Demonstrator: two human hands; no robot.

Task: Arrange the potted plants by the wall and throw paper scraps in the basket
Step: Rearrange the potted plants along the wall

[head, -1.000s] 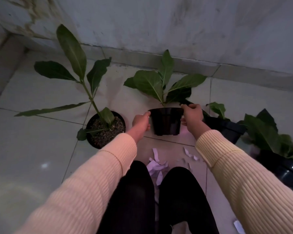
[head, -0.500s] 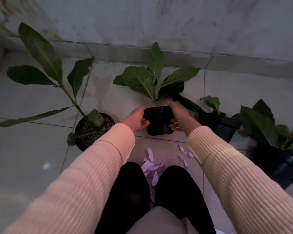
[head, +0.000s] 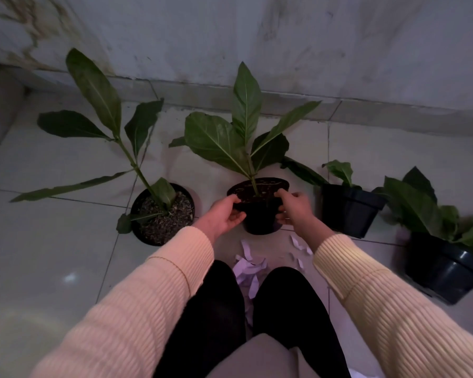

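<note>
middle pot [head: 260, 214]: small black pot on the floor [head: 52, 257], dark soil inside, one plant with broad green leaves rising toward the wall [head: 284, 45]; it tilts slightly toward the wall.
left pot [head: 163, 214]: round black pot just left of the middle pot, soil with pale flecks, a tall thin stem with long leaves leaning away to the left.
square pot [head: 348, 210]: dark pot just right of the middle pot, tipped on its side edge; a small leafy plant shows above its rim, its soil is hidden.
far pot [head: 445, 271]: larger dark pot well to the right of the middle pot, tilted, crowded with leaves.
left hand [head: 223, 218]: its grip is closed on the left side of the middle pot, thumb at the rim, fingers curled against the wall of the pot.
right hand [head: 294, 207]: its grip is closed on the right side of the middle pot, thumb on the rim, fingers wrapped lower down.
paper scraps [head: 250, 264]: pale strips scattered on the floor just in front of the middle pot, between the person's knees; a few more lie nearer the right sleeve.
basket: not in the frame.
</note>
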